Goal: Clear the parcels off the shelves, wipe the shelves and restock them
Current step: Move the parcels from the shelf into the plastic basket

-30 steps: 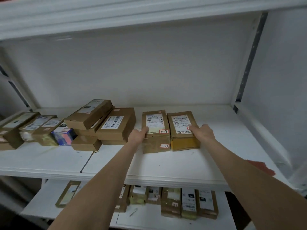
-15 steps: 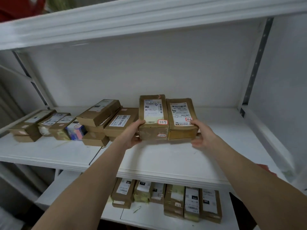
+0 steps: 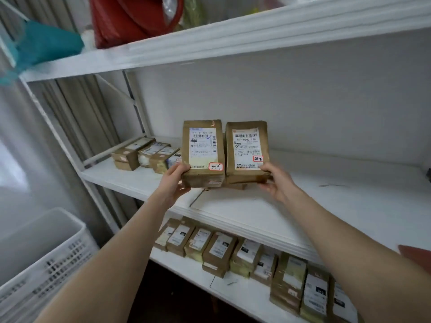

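Two brown cardboard parcels with white shipping labels are held side by side in the air above the middle shelf point(image 3: 326, 206). My left hand point(image 3: 173, 180) grips the near left corner of the left parcel point(image 3: 202, 152), which carries a red-edged sticker. My right hand point(image 3: 277, 180) grips the near right corner of the right parcel point(image 3: 247, 151). Both parcels tilt up with their labels facing me. More brown parcels point(image 3: 147, 153) lie at the shelf's left end, partly hidden behind the held ones.
A row of several labelled parcels point(image 3: 233, 250) fills the lower shelf. A white perforated plastic crate point(image 3: 44, 259) stands on the floor at the lower left. The top shelf holds a red tub point(image 3: 130, 19) and a teal cloth point(image 3: 46, 43). A red object point(image 3: 417, 255) shows at the right edge.
Both hands have lifted the two parcels off the middle shelf and tilted them up. The view has swung left, bringing the crate and top shelf into sight.
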A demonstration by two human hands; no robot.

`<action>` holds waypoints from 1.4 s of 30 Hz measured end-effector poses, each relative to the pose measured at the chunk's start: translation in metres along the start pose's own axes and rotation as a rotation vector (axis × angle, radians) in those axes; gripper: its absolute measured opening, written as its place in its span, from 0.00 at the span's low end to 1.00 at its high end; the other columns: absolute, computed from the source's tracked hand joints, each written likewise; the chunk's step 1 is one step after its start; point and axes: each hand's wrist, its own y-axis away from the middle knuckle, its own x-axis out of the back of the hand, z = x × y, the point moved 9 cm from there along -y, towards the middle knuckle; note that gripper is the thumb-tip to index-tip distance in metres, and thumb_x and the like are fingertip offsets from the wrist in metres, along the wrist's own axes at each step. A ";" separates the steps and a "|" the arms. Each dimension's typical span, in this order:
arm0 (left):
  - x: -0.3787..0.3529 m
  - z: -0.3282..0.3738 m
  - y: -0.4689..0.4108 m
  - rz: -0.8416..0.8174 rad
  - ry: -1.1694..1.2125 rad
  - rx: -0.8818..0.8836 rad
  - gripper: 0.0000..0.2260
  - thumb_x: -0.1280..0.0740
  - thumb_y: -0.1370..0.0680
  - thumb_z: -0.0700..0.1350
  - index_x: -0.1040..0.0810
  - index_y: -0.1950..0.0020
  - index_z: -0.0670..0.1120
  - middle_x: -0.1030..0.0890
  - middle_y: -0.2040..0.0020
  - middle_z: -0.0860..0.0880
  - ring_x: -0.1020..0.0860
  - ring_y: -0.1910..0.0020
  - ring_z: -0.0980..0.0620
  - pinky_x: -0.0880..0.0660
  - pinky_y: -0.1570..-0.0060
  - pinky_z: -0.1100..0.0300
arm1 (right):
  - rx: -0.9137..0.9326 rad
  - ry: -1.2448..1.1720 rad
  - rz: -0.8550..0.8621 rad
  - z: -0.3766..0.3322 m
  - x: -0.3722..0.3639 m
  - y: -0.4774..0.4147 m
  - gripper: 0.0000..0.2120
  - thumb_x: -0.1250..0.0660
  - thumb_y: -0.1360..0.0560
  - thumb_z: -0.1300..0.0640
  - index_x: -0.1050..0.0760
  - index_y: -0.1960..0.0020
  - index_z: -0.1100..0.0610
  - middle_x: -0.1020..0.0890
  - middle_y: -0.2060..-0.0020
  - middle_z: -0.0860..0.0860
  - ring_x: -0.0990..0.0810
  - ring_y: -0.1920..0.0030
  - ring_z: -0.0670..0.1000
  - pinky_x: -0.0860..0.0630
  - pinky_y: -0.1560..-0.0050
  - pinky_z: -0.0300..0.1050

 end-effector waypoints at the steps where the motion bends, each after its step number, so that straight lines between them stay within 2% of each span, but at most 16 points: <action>1: 0.019 0.002 0.003 0.027 0.008 -0.009 0.12 0.33 0.23 0.47 0.25 0.40 0.48 0.22 0.48 0.46 0.23 0.52 0.47 0.24 0.48 0.53 | 0.008 0.005 -0.015 0.004 -0.016 0.000 0.16 0.34 0.25 0.62 0.26 0.38 0.53 0.20 0.54 0.51 0.22 0.55 0.49 0.20 0.66 0.41; 3: 0.059 0.004 0.006 0.073 0.004 -0.026 0.16 0.33 0.23 0.48 0.26 0.36 0.48 0.22 0.46 0.46 0.23 0.49 0.47 0.25 0.46 0.53 | 0.010 0.012 -0.038 0.015 -0.051 0.001 0.20 0.33 0.26 0.62 0.28 0.35 0.53 0.20 0.52 0.51 0.22 0.53 0.50 0.22 0.64 0.44; 6: 0.120 0.004 0.018 0.124 0.029 -0.034 0.16 0.32 0.25 0.49 0.24 0.38 0.50 0.21 0.42 0.44 0.23 0.47 0.45 0.25 0.45 0.51 | -0.002 -0.004 -0.082 0.039 -0.107 0.007 0.17 0.33 0.26 0.63 0.27 0.39 0.52 0.19 0.49 0.53 0.20 0.51 0.52 0.21 0.63 0.45; 9: 0.189 0.000 0.029 0.178 0.097 -0.020 0.17 0.30 0.28 0.48 0.23 0.40 0.48 0.20 0.42 0.42 0.21 0.46 0.44 0.25 0.42 0.47 | -0.053 0.011 -0.096 0.076 -0.165 0.014 0.16 0.32 0.27 0.63 0.26 0.39 0.55 0.18 0.47 0.55 0.20 0.45 0.54 0.19 0.52 0.50; 10: 0.210 -0.002 0.033 0.200 0.107 -0.014 0.15 0.31 0.26 0.47 0.23 0.39 0.48 0.19 0.45 0.42 0.21 0.49 0.45 0.25 0.43 0.47 | -0.066 0.021 -0.103 0.089 -0.181 0.015 0.17 0.32 0.27 0.62 0.26 0.39 0.56 0.19 0.46 0.56 0.20 0.45 0.54 0.20 0.49 0.51; 12: 0.262 -0.004 0.044 0.272 0.106 -0.014 0.15 0.33 0.24 0.46 0.24 0.38 0.46 0.18 0.49 0.45 0.21 0.54 0.47 0.22 0.52 0.52 | -0.098 0.056 -0.135 0.119 -0.226 0.020 0.18 0.31 0.27 0.60 0.26 0.37 0.55 0.19 0.45 0.56 0.19 0.45 0.54 0.19 0.48 0.50; 14: 0.313 -0.008 0.054 0.331 0.080 -0.006 0.16 0.33 0.23 0.46 0.25 0.37 0.46 0.19 0.49 0.45 0.21 0.55 0.49 0.21 0.60 0.56 | -0.128 0.087 -0.155 0.147 -0.269 0.027 0.18 0.31 0.27 0.59 0.26 0.38 0.55 0.19 0.45 0.56 0.19 0.47 0.53 0.19 0.47 0.51; 17: 0.388 -0.018 0.072 0.411 0.053 0.033 0.16 0.34 0.23 0.47 0.25 0.36 0.47 0.20 0.48 0.46 0.22 0.54 0.48 0.22 0.60 0.56 | -0.177 0.108 -0.171 0.190 -0.329 0.037 0.15 0.31 0.27 0.60 0.25 0.40 0.56 0.19 0.49 0.54 0.19 0.51 0.52 0.21 0.43 0.54; 20: 0.452 -0.026 0.087 0.476 0.027 0.064 0.16 0.34 0.23 0.48 0.25 0.36 0.48 0.20 0.48 0.46 0.22 0.52 0.47 0.24 0.60 0.57 | -0.232 0.144 -0.205 0.236 -0.381 0.047 0.14 0.31 0.27 0.59 0.24 0.41 0.56 0.18 0.51 0.54 0.18 0.50 0.53 0.20 0.45 0.53; 27: 0.567 -0.053 0.109 0.635 0.074 0.115 0.15 0.35 0.23 0.48 0.26 0.36 0.49 0.21 0.49 0.47 0.23 0.52 0.48 0.23 0.57 0.57 | -0.337 0.271 -0.292 0.329 -0.485 0.053 0.17 0.29 0.29 0.53 0.23 0.42 0.55 0.17 0.50 0.54 0.18 0.51 0.53 0.19 0.55 0.46; 31: 0.629 -0.066 0.108 0.726 0.113 0.139 0.16 0.35 0.22 0.48 0.27 0.35 0.48 0.21 0.48 0.46 0.23 0.52 0.48 0.24 0.57 0.57 | -0.343 0.319 -0.330 0.365 -0.547 0.042 0.11 0.30 0.27 0.54 0.23 0.46 0.55 0.18 0.51 0.54 0.19 0.51 0.52 0.19 0.54 0.47; 34: 0.679 -0.072 0.097 0.793 0.129 0.150 0.16 0.35 0.23 0.48 0.27 0.36 0.48 0.21 0.50 0.46 0.23 0.53 0.48 0.24 0.57 0.57 | -0.366 0.358 -0.366 0.395 -0.601 0.027 0.13 0.30 0.27 0.54 0.23 0.44 0.56 0.18 0.50 0.54 0.19 0.49 0.53 0.19 0.48 0.50; 37: 0.730 -0.075 0.076 0.841 0.133 0.162 0.16 0.34 0.23 0.48 0.26 0.36 0.48 0.21 0.49 0.46 0.23 0.54 0.48 0.24 0.60 0.57 | -0.397 0.395 -0.411 0.429 -0.658 0.008 0.11 0.29 0.28 0.54 0.23 0.46 0.55 0.19 0.49 0.55 0.21 0.46 0.54 0.20 0.45 0.52; 42: 0.802 -0.084 0.036 0.933 0.183 0.212 0.16 0.34 0.24 0.48 0.26 0.37 0.49 0.21 0.46 0.44 0.22 0.53 0.48 0.25 0.66 0.58 | -0.437 0.458 -0.475 0.477 -0.746 -0.024 0.08 0.30 0.27 0.55 0.23 0.49 0.55 0.19 0.52 0.54 0.21 0.53 0.52 0.21 0.51 0.49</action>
